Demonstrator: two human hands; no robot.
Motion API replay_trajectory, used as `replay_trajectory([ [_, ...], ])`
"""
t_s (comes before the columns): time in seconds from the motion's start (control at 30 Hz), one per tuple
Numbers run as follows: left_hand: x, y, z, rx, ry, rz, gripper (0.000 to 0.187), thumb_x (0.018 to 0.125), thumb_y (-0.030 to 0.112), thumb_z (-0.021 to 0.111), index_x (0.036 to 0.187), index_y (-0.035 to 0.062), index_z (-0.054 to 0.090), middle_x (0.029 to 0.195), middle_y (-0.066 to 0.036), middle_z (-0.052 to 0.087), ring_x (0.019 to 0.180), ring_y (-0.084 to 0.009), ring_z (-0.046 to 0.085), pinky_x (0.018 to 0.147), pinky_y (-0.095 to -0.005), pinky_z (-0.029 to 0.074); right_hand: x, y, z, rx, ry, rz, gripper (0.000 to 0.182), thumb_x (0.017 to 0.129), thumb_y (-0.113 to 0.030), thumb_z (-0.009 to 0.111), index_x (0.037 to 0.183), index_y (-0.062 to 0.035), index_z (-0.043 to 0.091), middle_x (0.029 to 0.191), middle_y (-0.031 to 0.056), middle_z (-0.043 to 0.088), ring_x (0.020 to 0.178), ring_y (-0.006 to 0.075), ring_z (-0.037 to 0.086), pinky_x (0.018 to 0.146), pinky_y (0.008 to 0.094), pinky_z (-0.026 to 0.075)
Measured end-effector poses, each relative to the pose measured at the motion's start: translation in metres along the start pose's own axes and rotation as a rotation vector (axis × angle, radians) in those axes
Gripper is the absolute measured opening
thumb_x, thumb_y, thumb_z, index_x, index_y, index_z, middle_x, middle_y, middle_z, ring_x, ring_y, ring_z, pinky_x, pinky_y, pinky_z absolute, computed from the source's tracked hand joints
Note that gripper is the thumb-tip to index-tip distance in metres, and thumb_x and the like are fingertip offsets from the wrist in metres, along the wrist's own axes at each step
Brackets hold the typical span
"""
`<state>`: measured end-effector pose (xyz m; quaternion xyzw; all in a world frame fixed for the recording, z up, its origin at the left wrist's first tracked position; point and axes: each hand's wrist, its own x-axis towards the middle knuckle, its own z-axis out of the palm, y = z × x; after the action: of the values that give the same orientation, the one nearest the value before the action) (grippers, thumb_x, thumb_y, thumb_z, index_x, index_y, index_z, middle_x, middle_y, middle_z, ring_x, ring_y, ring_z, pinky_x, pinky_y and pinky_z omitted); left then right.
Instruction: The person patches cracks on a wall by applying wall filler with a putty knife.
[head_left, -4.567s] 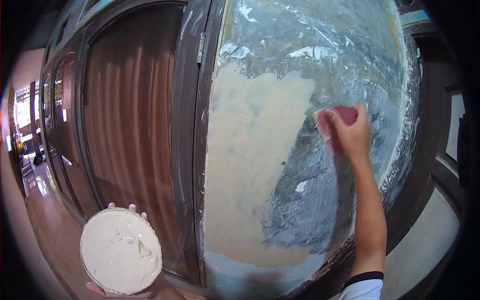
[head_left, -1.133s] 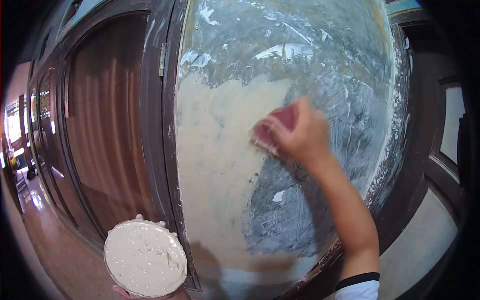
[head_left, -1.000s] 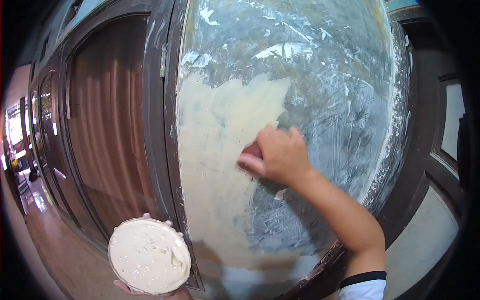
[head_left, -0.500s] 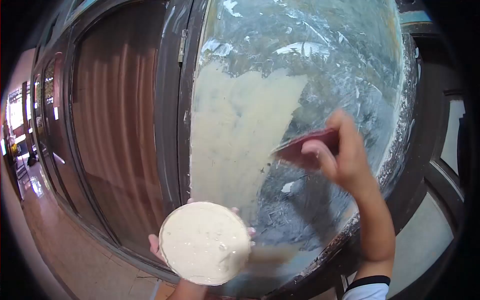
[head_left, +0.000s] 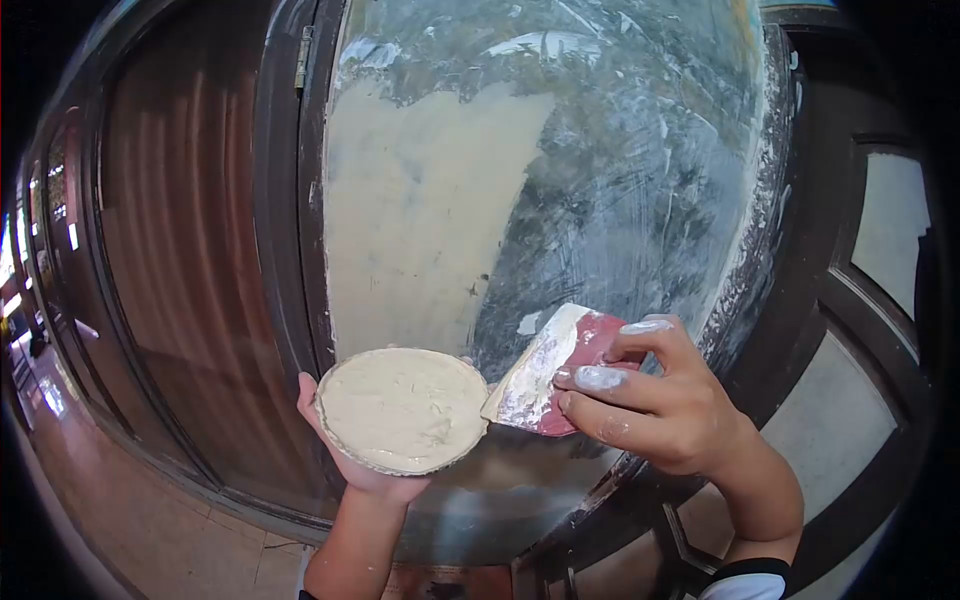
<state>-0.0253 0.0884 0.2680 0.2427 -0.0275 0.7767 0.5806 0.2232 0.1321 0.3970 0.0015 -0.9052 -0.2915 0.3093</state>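
Note:
My left hand (head_left: 365,478) supports a round container of cream putty (head_left: 405,410) from below, its thumb along the left rim. My right hand (head_left: 655,400) is closed on a red putty spreader (head_left: 592,345), whose edge and face are smeared with white and cream putty. The spreader's lower corner is at the container's right rim. White smears coat the right fingers. Behind both hands stands a grey-blue wall panel (head_left: 630,220). A cream putty coat (head_left: 425,200) covers its left part, with a ragged top edge.
To the left is a dark wooden frame with a hinge (head_left: 303,58) and a glazed panel with a brown curtain (head_left: 180,220) behind it. A dark door with pale panels (head_left: 835,400) stands on the right. Tiled floor (head_left: 190,520) runs along the lower left.
My right hand has brought the spreader down from the wall to the container's rim, turning its putty-smeared face into view. The wall has shifted left and up in view.

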Motion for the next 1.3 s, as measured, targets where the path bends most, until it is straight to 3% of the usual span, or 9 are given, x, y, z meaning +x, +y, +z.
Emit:
replay_trajectory([
  [0.17, -0.003, -0.002, 0.004, 0.002, -0.012, 0.025, 0.101, 0.088, 0.085, 0.034, 0.139, 0.0007, 0.056, 0.143, -0.025, 0.056, 0.129, -0.0485, 0.054, 0.109, -0.0607, 0.045, 0.002, -0.008, -0.015, 0.030, -0.050, -0.017, 0.027, 0.079, -0.018, 0.074, 0.106, -0.0146, 0.077, 0.110, -0.0008, 0.074, 0.099, 0.0291, 0.060, 0.081, 0.0409, 0.048],
  [0.2, -0.005, -0.001, 0.005, 0.018, 0.013, 0.033, 0.099, 0.089, 0.085, 0.034, 0.137, 0.0017, 0.058, 0.139, -0.023, 0.058, 0.127, -0.0462, 0.057, 0.108, -0.0597, 0.046, 0.004, -0.007, -0.015, 0.027, -0.021, -0.057, 0.029, 0.080, -0.019, 0.068, 0.108, -0.0113, 0.070, 0.106, 0.0011, 0.067, 0.100, 0.0266, 0.061, 0.083, 0.0456, 0.049],
  [0.43, -0.010, 0.002, 0.007, 0.084, 0.035, 0.089, 0.091, 0.090, 0.083, 0.035, 0.128, 0.0054, 0.064, 0.127, -0.016, 0.067, 0.117, -0.0363, 0.064, 0.100, -0.0545, 0.051, 0.011, -0.022, -0.016, 0.085, 0.001, -0.100, 0.028, 0.078, -0.017, 0.070, 0.105, -0.0104, 0.071, 0.104, 0.0003, 0.065, 0.101, 0.0272, 0.061, 0.084, 0.0450, 0.051],
  [0.53, -0.018, 0.003, 0.005, -0.063, -0.145, 0.042, 0.096, 0.089, 0.085, 0.029, 0.134, 0.0046, 0.059, 0.132, -0.022, 0.063, 0.122, -0.0448, 0.060, 0.105, -0.0595, 0.047, 0.011, -0.030, -0.014, 0.100, 0.028, -0.098, 0.028, 0.076, -0.016, 0.073, 0.103, -0.0111, 0.072, 0.102, -0.0001, 0.064, 0.101, 0.0268, 0.061, 0.085, 0.0459, 0.052],
  [0.83, -0.023, -0.002, -0.009, -0.041, -0.029, 0.035, 0.094, 0.090, 0.084, 0.030, 0.139, 0.0080, 0.055, 0.138, -0.022, 0.059, 0.123, -0.0451, 0.059, 0.106, -0.0604, 0.047, 0.000, -0.038, -0.005, 0.070, 0.090, -0.057, 0.031, 0.073, -0.020, 0.076, 0.104, -0.0152, 0.073, 0.101, -0.0024, 0.066, 0.098, 0.0239, 0.061, 0.080, 0.0427, 0.050],
  [0.93, -0.037, 0.004, -0.012, -0.113, 0.002, -0.022, 0.103, 0.085, 0.088, 0.031, 0.145, 0.0058, 0.050, 0.143, -0.028, 0.053, 0.128, -0.0503, 0.054, 0.107, -0.0692, 0.042, -0.007, -0.032, -0.001, 0.028, 0.124, 0.103, 0.033, 0.071, -0.012, 0.074, 0.104, -0.0146, 0.074, 0.098, -0.0027, 0.071, 0.091, 0.0254, 0.063, 0.074, 0.0401, 0.044],
  [1.03, -0.058, 0.018, -0.026, -0.161, -0.088, -0.068, 0.108, 0.083, 0.086, 0.044, 0.154, 0.0048, 0.039, 0.154, -0.042, 0.029, 0.128, -0.0722, 0.037, 0.099, -0.0855, 0.033, -0.026, -0.017, 0.039, 0.090, 0.169, 0.237, 0.034, 0.071, -0.005, 0.072, 0.104, -0.0130, 0.075, 0.103, 0.0006, 0.073, 0.090, 0.0282, 0.063, 0.077, 0.0397, 0.045],
  [1.17, -0.082, 0.044, -0.060, -0.092, -0.243, 0.080, 0.098, 0.088, 0.080, 0.048, 0.157, 0.0098, 0.036, 0.152, -0.045, 0.025, 0.124, -0.0698, 0.041, 0.096, -0.0785, 0.044, -0.065, -0.018, 0.117, 0.352, -0.002, 0.541, 0.023, 0.082, -0.004, 0.069, 0.104, -0.0125, 0.074, 0.111, 0.0067, 0.075, 0.096, 0.0321, 0.070, 0.076, 0.0444, 0.055],
  [1.3, -0.106, 0.065, -0.065, -0.088, -0.026, 0.223, 0.095, 0.089, 0.079, 0.047, 0.155, 0.0110, 0.039, 0.145, -0.043, 0.037, 0.108, -0.0634, 0.054, 0.083, -0.0734, 0.053, -0.112, -0.033, 0.191, 0.387, -0.284, 0.770, 0.017, 0.089, -0.014, 0.067, 0.104, -0.0155, 0.075, 0.103, 0.0088, 0.075, 0.091, 0.0348, 0.071, 0.073, 0.0477, 0.056],
])
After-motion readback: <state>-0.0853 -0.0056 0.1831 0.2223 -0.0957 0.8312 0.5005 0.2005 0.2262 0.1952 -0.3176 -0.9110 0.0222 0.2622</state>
